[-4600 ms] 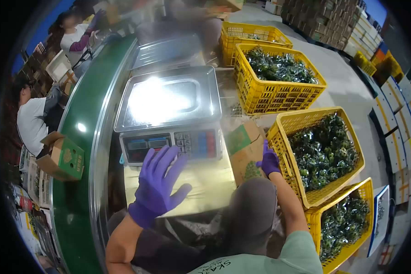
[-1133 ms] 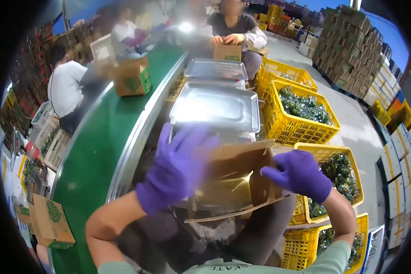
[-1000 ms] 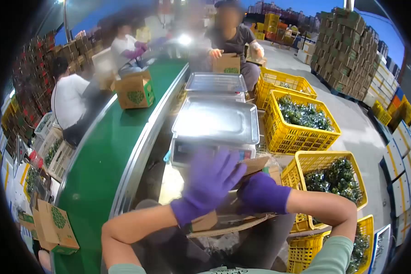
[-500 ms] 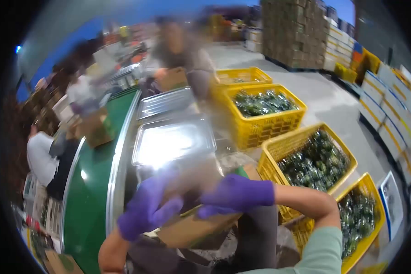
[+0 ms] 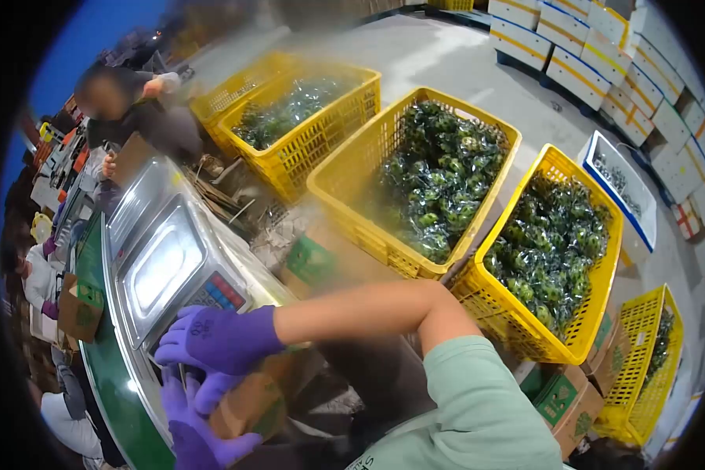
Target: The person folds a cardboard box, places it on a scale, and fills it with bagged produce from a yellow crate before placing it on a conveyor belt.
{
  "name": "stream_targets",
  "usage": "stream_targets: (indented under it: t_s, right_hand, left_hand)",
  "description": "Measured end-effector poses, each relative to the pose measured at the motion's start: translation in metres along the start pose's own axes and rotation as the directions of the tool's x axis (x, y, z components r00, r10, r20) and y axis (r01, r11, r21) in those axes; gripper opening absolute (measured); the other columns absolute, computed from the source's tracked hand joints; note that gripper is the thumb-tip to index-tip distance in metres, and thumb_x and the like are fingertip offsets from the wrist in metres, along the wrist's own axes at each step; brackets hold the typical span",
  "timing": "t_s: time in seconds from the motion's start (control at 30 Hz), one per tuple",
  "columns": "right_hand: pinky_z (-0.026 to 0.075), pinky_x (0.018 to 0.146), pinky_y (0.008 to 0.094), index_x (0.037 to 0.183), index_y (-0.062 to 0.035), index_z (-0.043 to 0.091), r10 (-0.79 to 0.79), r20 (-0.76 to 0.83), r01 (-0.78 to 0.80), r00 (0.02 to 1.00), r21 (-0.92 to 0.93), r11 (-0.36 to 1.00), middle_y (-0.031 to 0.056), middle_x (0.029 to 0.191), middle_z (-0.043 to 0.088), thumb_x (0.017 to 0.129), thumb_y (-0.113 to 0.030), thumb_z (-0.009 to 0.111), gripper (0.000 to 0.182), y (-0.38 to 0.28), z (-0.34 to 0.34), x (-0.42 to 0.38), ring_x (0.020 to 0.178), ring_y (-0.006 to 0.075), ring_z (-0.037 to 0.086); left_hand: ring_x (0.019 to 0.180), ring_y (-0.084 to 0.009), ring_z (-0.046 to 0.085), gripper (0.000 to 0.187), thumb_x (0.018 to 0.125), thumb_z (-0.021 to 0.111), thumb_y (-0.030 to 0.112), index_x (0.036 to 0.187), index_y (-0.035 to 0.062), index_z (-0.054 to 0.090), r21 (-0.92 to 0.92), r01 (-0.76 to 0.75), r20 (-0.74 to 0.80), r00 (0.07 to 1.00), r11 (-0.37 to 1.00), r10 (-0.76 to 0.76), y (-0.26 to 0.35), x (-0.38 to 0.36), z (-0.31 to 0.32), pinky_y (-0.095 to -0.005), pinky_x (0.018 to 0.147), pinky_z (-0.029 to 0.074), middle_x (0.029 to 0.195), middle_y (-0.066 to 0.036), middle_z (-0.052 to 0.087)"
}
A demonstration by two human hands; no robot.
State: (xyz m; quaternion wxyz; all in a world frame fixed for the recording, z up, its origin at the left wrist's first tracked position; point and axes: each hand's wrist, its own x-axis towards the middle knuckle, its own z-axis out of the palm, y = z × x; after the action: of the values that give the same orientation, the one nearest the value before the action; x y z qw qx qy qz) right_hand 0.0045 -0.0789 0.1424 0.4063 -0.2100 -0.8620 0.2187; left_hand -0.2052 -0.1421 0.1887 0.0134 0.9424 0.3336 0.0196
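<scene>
A brown cardboard box with green print is held low in front of me, tilted. My left hand, in a purple glove, grips its left side with the thumb along the near face. My right hand, also gloved in purple, curves over the box's far upper edge, thumb on the near side. The fingertips of both hands almost meet; what lies between them is hidden. Just beyond my right hand stands a weighing scale with a shiny metal pan and a keypad.
Yellow crates of green produce in clear wrap stand at my right. Flat cartons lie beside them. A green conveyor belt runs along the left, with co-workers beyond. Another person sits past the scales. White boxes are stacked behind.
My view has swung right, so the crates fill more of it. Both hands have stayed at the box and come closer together, now at the lower left of the view.
</scene>
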Motion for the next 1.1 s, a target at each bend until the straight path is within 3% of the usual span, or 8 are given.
stream_targets:
  t_s: [0.17, 0.27, 0.37, 0.5, 0.57, 0.63, 0.87, 1.1]
  right_hand:
    - [0.040, 0.102, 0.0444, 0.131, 0.0028, 0.044, -0.085, -0.536, 0.170, 0.840, 0.112, 0.979, 0.0252, 0.131, 0.049, 0.072, -0.052, 0.076, 0.087, 0.031, -0.023, -0.020, 0.119, 0.0396, 0.050]
    - [0.036, 0.106, 0.0418, 0.133, 0.0023, 0.043, 0.125, -0.705, -0.175, 0.698, 0.001, 0.985, 0.0245, 0.135, 0.045, 0.074, -0.046, 0.077, 0.083, 0.068, -0.094, -0.088, 0.126, 0.0380, 0.045]
    - [0.041, 0.098, 0.0418, 0.125, 0.0054, 0.047, 0.210, -0.873, -0.475, 0.441, -0.028, 0.880, 0.0234, 0.120, 0.050, 0.071, -0.043, 0.080, 0.080, 0.142, -0.167, -0.189, 0.111, 0.0366, 0.051]
    - [0.037, 0.099, 0.0536, 0.129, -0.0054, 0.044, 0.517, -0.842, -0.986, 0.152, -0.090, 0.144, 0.0220, 0.127, 0.044, 0.058, -0.056, 0.082, 0.095, 0.245, -0.203, -0.374, 0.119, 0.0412, 0.043]
    - [0.033, 0.101, 0.0617, 0.136, -0.0109, 0.039, 0.716, -0.645, -0.947, -0.266, 0.036, -0.320, 0.0207, 0.139, 0.035, 0.057, -0.056, 0.083, 0.101, 0.233, -0.229, -0.407, 0.128, 0.0452, 0.034]
    - [0.031, 0.101, 0.0655, 0.143, -0.0169, 0.032, 0.638, -0.643, -0.865, -0.423, 0.077, -0.496, 0.0189, 0.149, 0.027, 0.055, -0.057, 0.084, 0.109, 0.259, -0.239, -0.452, 0.136, 0.0432, 0.028]
    - [0.014, 0.105, 0.0723, 0.151, -0.0239, 0.021, 0.747, -0.508, -0.686, -0.430, -0.355, -0.636, 0.0120, 0.157, 0.020, 0.055, -0.078, 0.069, 0.120, 0.301, -0.237, -0.467, 0.143, 0.0405, 0.016]
    - [0.032, 0.101, 0.0575, 0.130, -0.0208, 0.053, 0.891, -0.275, -0.719, -0.361, -0.526, -0.454, 0.0076, 0.139, 0.050, 0.048, -0.081, 0.070, 0.103, 0.310, -0.246, -0.475, 0.131, 0.0299, 0.042]
  left_hand:
    - [0.121, -0.0422, 0.047, 0.118, 0.049, 0.082, 0.040, 0.144, -0.0050, 0.027, -0.352, 0.227, 0.204, 0.965, 0.908, -0.162, 0.008, 0.019, -0.020, -0.0495, 0.101, 0.039, 0.133, -0.023, 0.044]
    - [0.122, -0.0360, 0.047, 0.104, 0.067, 0.075, 0.047, 0.146, -0.0011, 0.026, -0.689, 0.183, -0.149, 0.911, 0.701, -0.384, -0.010, 0.016, -0.027, -0.0475, 0.101, 0.040, 0.131, -0.020, 0.047]
    - [0.122, -0.0324, 0.047, 0.091, 0.080, 0.067, 0.047, 0.146, 0.0009, 0.026, -0.889, 0.150, -0.085, 0.874, 0.432, -0.479, -0.036, 0.040, -0.027, -0.0460, 0.100, 0.040, 0.132, -0.018, 0.047]
    - [0.119, -0.0268, 0.050, 0.067, 0.093, 0.054, 0.041, 0.144, 0.0028, 0.032, -0.864, 0.045, 0.090, 0.994, -0.501, -0.067, -0.079, 0.107, 0.000, -0.0443, 0.098, 0.042, 0.132, -0.016, 0.048]
    - [0.114, -0.0252, 0.053, 0.060, 0.095, 0.050, 0.042, 0.140, 0.0043, 0.039, -0.832, -0.080, -0.022, 0.993, -0.549, -0.112, -0.065, 0.183, 0.060, -0.0427, 0.096, 0.044, 0.129, -0.013, 0.052]
    - [0.113, -0.0258, 0.056, 0.059, 0.094, 0.052, 0.045, 0.137, 0.0060, 0.044, -0.849, -0.194, -0.054, 0.957, -0.491, -0.286, -0.031, 0.240, 0.103, -0.0420, 0.096, 0.045, 0.129, -0.012, 0.054]
    - [0.111, -0.0257, 0.057, 0.056, 0.094, 0.051, 0.042, 0.136, 0.0043, 0.046, -0.839, -0.187, 0.082, 0.885, -0.512, -0.458, 0.021, 0.339, 0.183, -0.0409, 0.096, 0.046, 0.130, -0.011, 0.056]
    - [0.110, -0.0275, 0.059, 0.056, 0.095, 0.049, 0.042, 0.134, 0.0020, 0.046, -0.754, -0.175, 0.158, 0.887, -0.634, -0.433, 0.019, 0.340, 0.205, -0.0420, 0.096, 0.048, 0.129, -0.014, 0.057]
